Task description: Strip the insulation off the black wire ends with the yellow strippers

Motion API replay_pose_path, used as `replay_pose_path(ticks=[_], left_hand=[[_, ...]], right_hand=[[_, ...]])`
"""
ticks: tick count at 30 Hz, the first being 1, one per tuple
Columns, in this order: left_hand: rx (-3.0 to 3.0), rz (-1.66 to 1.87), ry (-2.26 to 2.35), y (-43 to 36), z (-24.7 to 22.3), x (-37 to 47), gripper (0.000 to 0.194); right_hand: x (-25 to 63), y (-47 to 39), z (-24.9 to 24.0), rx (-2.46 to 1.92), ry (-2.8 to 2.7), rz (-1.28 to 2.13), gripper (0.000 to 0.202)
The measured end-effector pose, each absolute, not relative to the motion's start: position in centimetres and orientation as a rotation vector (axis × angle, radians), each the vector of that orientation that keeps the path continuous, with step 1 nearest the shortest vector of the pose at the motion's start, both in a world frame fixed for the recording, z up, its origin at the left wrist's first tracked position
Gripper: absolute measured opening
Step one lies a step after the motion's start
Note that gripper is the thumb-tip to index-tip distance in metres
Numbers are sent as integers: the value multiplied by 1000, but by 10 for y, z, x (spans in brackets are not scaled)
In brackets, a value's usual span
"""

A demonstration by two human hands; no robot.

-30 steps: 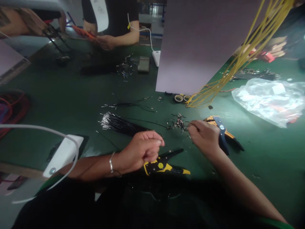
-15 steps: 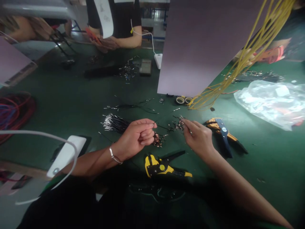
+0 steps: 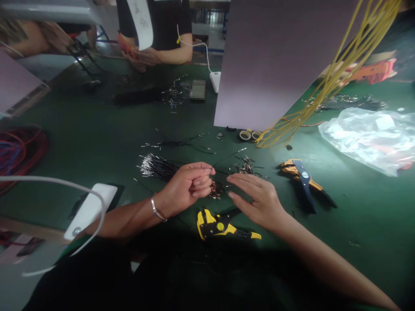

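My left hand (image 3: 191,183) is closed in a pinch on a thin black wire (image 3: 227,157), whose silvery end points up and right. Beneath and beside that hand lies a bundle of black wires (image 3: 157,167) with silvery tips at the left and coppery ends (image 3: 216,189) at the right. My right hand (image 3: 254,196) is just right of the coppery ends, its thumb and fingers apart and nothing visible between them. A pile of small metal terminals (image 3: 247,166) sits just beyond it. Below both hands rests a yellow and black wire stripper (image 3: 220,226).
An orange and blue stripper (image 3: 303,175) lies at the right, near a clear plastic bag (image 3: 369,138). Yellow wires (image 3: 311,108) hang beside a large pale panel (image 3: 262,65). White power strip (image 3: 92,211) at left; a person's hands (image 3: 142,58) across the table.
My right hand has moved left from the terminal pile toward my left hand, and its fingers have opened. My left hand has hardly moved.
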State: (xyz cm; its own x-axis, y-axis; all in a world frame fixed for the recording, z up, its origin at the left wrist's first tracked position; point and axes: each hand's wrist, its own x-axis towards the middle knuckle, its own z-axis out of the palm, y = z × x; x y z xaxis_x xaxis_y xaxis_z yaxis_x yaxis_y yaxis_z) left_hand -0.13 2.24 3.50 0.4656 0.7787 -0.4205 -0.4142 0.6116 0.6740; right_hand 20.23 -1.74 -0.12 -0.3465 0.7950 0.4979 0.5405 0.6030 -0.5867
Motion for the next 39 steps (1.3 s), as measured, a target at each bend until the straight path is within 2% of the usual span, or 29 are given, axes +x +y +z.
replay_pose_path(ticks=[6, 13, 18, 25, 32, 36, 39], left_hand=[[518, 737, 758, 22, 32, 0, 11], [516, 752, 734, 21, 28, 3, 14], [586, 791, 712, 22, 23, 5, 14], [769, 813, 759, 32, 14, -2, 6], [797, 815, 766, 38, 12, -7, 5], [805, 902, 752, 41, 14, -9, 4], [807, 915, 755, 43, 15, -9, 6]], right_hand=[[194, -19, -7, -958, -2000, 650, 17], [193, -23, -12, -1035, -1947, 655, 11], [193, -21, -10, -1178, -1825, 729, 14], [202, -14, -3, -1326, -1565, 1046, 15], [207, -9, -16, -1245, -1203, 1305, 9], [214, -7, -12, -1219, -1097, 1276, 6], [219, -7, -4, -1306, -1247, 1165, 10]])
